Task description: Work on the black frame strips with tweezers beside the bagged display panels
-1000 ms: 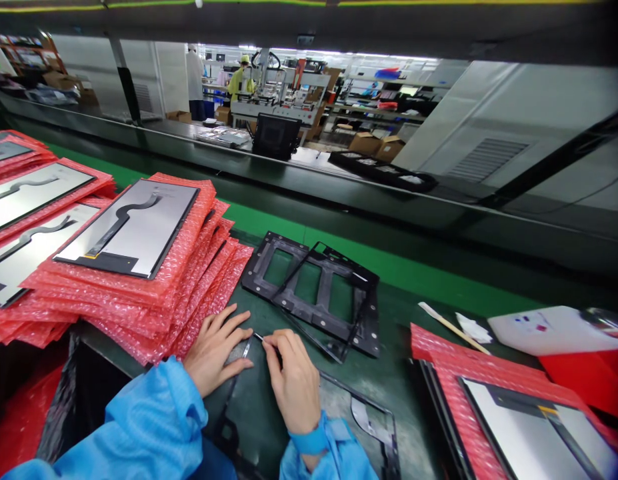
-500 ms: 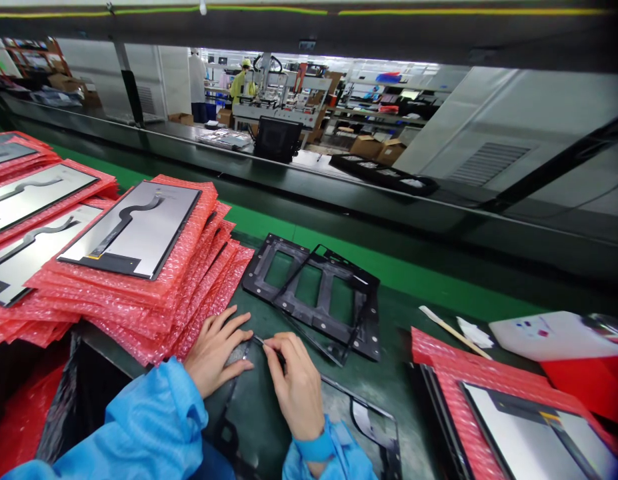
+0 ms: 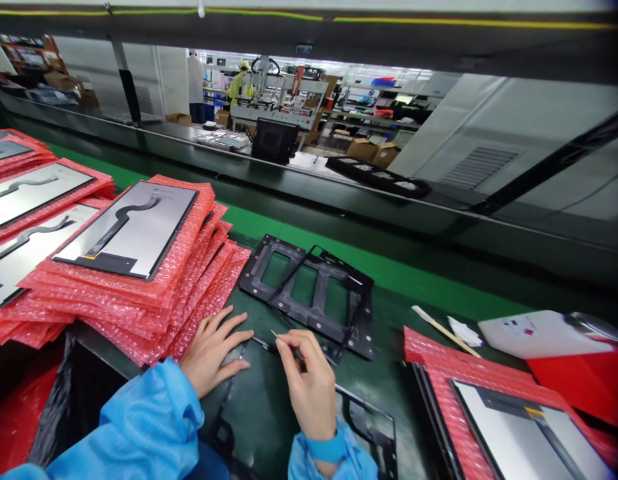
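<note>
A thin black rectangular frame (image 3: 367,401) lies on the dark green bench in front of me. My left hand (image 3: 216,351) rests flat over its upper left corner, fingers spread. Just to the right, my right hand (image 3: 309,377) pinches a thin tool with a fine metal tip (image 3: 274,333); most of it is hidden in the fingers, so its kind is unclear. The tip is raised slightly above the frame's top edge. Beyond the hands sits a black fixture plate (image 3: 316,293) with rectangular openings, and another thin frame lies askew across it.
At left, red bubble-wrap sleeves (image 3: 189,287) are stacked with a display panel (image 3: 133,227) on top. Another panel (image 3: 529,427) lies on red wrap at right, near a brush (image 3: 446,330) and a white bottle (image 3: 533,337). A black-lined bin (image 3: 83,393) opens at lower left.
My right hand has moved right and lifted slightly from the frame's top edge, baring the tool's tip. My left hand stays nearly in place.
</note>
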`<state>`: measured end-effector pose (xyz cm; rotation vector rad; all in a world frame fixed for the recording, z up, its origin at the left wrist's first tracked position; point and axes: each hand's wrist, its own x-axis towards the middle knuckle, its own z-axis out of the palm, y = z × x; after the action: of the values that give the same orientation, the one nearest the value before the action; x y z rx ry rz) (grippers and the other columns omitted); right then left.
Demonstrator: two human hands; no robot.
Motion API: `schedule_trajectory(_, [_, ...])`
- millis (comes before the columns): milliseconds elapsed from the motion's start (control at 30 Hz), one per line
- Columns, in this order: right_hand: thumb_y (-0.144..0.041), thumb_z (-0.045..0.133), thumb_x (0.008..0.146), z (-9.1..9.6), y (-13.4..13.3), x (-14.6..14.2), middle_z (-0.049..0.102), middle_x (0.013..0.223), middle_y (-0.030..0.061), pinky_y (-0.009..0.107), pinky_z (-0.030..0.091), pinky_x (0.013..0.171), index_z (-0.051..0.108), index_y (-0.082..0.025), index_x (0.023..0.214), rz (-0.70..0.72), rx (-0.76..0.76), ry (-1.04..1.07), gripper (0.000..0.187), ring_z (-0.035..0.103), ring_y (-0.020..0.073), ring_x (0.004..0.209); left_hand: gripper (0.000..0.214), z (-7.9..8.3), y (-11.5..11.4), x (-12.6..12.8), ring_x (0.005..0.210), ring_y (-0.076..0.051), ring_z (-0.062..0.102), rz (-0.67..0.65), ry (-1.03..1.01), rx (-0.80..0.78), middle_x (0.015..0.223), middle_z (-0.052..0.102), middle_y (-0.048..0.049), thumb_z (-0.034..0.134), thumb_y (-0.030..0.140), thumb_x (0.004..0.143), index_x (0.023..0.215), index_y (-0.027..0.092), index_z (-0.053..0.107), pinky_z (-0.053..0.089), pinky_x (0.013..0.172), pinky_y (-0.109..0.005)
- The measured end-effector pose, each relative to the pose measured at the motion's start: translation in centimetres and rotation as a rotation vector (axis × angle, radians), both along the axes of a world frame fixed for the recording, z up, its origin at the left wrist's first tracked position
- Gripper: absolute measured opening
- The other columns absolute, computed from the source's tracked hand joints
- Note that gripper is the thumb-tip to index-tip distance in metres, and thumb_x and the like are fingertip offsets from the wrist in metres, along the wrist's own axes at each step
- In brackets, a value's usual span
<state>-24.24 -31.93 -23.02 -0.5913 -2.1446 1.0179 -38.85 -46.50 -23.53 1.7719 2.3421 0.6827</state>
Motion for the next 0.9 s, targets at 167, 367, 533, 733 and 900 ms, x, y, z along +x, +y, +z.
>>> schedule_trajectory(167, [-0.030,0.056,0.092,0.8,0.7,0.2,0.057,0.094,0.0045,0.026,0.043,0.062,0.062,-0.019,0.087,-0.043,-0.030,0.058,0.013,0.055,0.0160,0.083,0.045,-0.6,0.0,-0.2,0.140,-0.029,0.022,-0.018,0.009,0.020,0.148,0.039,-0.0035,0.056,0.037,0.090,0.133,0.029,0.046,0.032,0.105,-0.051])
schedule_trajectory(367, [-0.030,0.061,0.088,2.8,1.7,1.3,0.057,0.093,0.0042,0.026,0.043,0.066,0.063,-0.019,0.085,-0.171,-0.007,0.164,0.011,0.056,0.0163,0.083,0.042,0.2,-0.1,0.2,0.140,-0.028,0.023,-0.002,0.021,0.017,0.147,0.040,-0.0034,0.055,0.036,0.091,0.131,0.028,0.048,0.031,0.106,-0.050])
schedule_trajectory(533, [-0.029,0.065,0.085,5.0,3.0,3.6,0.057,0.094,0.0036,0.025,0.045,0.070,0.063,-0.020,0.086,-0.283,0.007,0.273,0.010,0.056,0.0158,0.086,0.039,0.5,0.0,0.3,0.140,-0.028,0.024,0.005,0.019,0.000,0.147,0.040,-0.0028,0.056,0.036,0.091,0.129,0.028,0.049,0.031,0.106,-0.049])
schedule_trajectory(733, [-0.029,0.064,0.086,6.1,3.4,4.7,0.057,0.093,0.0031,0.025,0.044,0.069,0.062,-0.021,0.088,-0.253,0.076,0.167,0.009,0.056,0.0158,0.085,0.047,0.6,0.0,0.3,0.139,-0.027,0.025,0.022,-0.025,0.019,0.146,0.041,-0.0045,0.058,0.036,0.090,0.133,0.024,0.042,0.032,0.106,-0.047])
schedule_trajectory(900, [-0.025,0.049,0.094,2.8,1.3,1.9,0.056,0.087,0.0012,0.027,0.043,0.070,0.056,-0.022,0.085,0.100,0.091,-0.185,0.012,0.056,0.0156,0.082,0.046,0.7,-0.1,0.3,0.139,-0.027,0.025,0.032,-0.047,0.031,0.145,0.043,-0.0054,0.059,0.037,0.088,0.129,0.022,0.044,0.032,0.106,-0.047])
